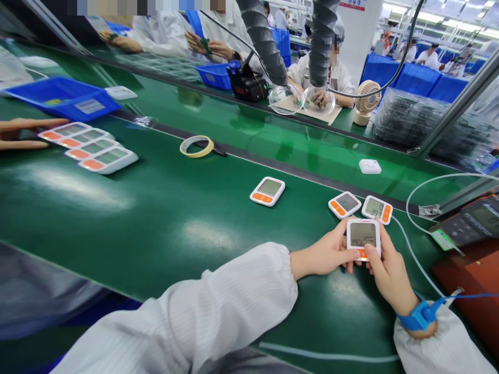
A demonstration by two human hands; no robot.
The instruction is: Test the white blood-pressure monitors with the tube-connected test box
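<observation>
Both my hands hold a white digital monitor (363, 236) with a grey LCD screen and orange buttons. My left hand (331, 252) grips its left side, thumb at the lower left corner. My right hand (392, 270) wraps round the right side, its thumb pressed on the orange buttons; a blue strap circles that wrist. Just beyond lie two similar units: a left monitor (345, 204) and a right monitor (377, 209) whose screen shows digits. A clear tube (413, 249) runs close to the right one. Another monitor (267, 191) lies alone farther left on the green bench.
At far left, a co-worker's hand (27, 132) touches a row of several monitors (105, 158) below a blue bin (89, 106). A tape roll (185, 147) lies mid-bench. A meter (473, 223) stands at right. Duct hoses (320, 47) hang ahead, near a small fan (367, 98).
</observation>
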